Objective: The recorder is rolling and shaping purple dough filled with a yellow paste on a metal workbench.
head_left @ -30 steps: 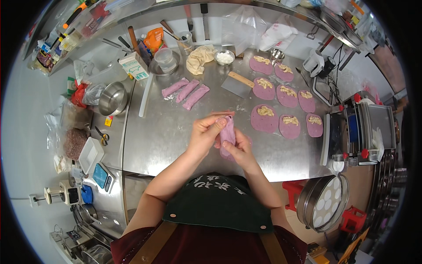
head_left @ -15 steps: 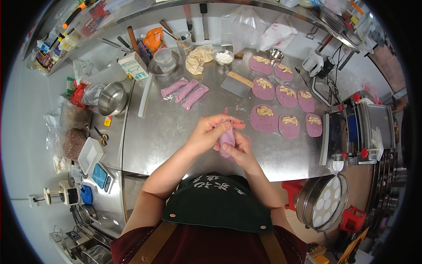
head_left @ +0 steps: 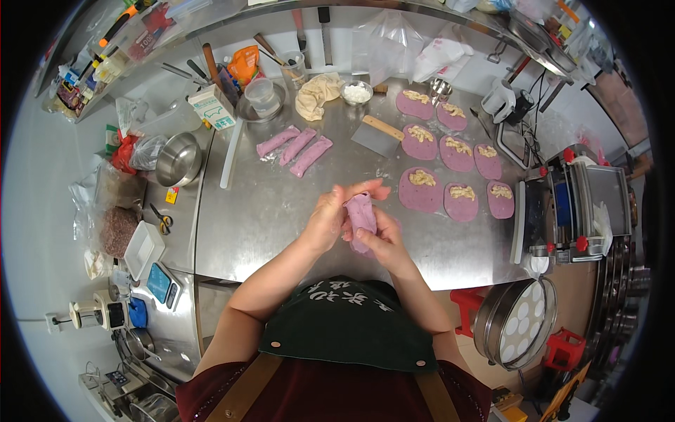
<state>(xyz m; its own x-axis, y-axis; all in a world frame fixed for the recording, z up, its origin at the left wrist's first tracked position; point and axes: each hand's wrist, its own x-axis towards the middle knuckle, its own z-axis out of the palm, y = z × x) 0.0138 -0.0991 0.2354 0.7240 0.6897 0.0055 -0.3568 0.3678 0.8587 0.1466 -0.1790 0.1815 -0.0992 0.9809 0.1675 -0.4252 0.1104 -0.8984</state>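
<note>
- A working food-preparation kitchen:
- broad grey stainless-steel table (head_left: 246,225)
- flat oval purple dough pieces (head_left: 422,200)
- blue-topped digital scale (head_left: 159,283)
- round silvery metal pan (head_left: 488,328)

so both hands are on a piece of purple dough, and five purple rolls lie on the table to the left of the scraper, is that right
The count is off: three purple rolls, not five, lie on the table to the left of the scraper, as the head view shows. The left hand and right hand are indeed both on a piece of purple dough.
</note>
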